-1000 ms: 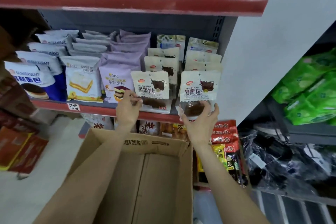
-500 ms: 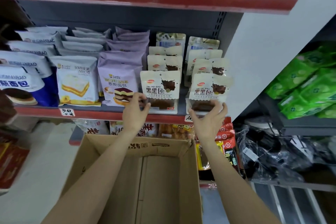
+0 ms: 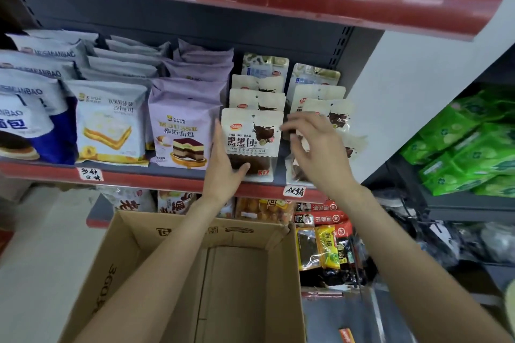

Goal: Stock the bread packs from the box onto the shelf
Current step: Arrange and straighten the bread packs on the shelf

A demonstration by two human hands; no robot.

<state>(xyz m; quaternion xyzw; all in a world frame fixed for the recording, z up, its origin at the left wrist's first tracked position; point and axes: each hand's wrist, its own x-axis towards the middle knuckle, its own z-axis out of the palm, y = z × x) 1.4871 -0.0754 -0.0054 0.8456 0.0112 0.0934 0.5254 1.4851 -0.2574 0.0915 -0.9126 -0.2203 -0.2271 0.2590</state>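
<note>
The left hand (image 3: 223, 172) grips the lower left corner of the front chocolate bread pack (image 3: 252, 145), thumb lying across its clear window, fingers hidden behind its left edge. That pack stands upright at the shelf (image 3: 167, 179) lip, long axis vertical, heading the left column of like packs. The right hand (image 3: 315, 150) is spread, fingers loose and apart, hovering in front of the right column; it seems to hold nothing, though whether its fingertips touch the pack behind them cannot be told. The right front pack (image 3: 352, 145) lies just beyond and right of that hand, leaning rather than square, partly covered by it. So the right hand is nearer the pack that probably needs straightening, which calls for a short reach forward. Below both forearms, the cardboard box (image 3: 117, 267) sits open, and no packs show inside it.
</note>
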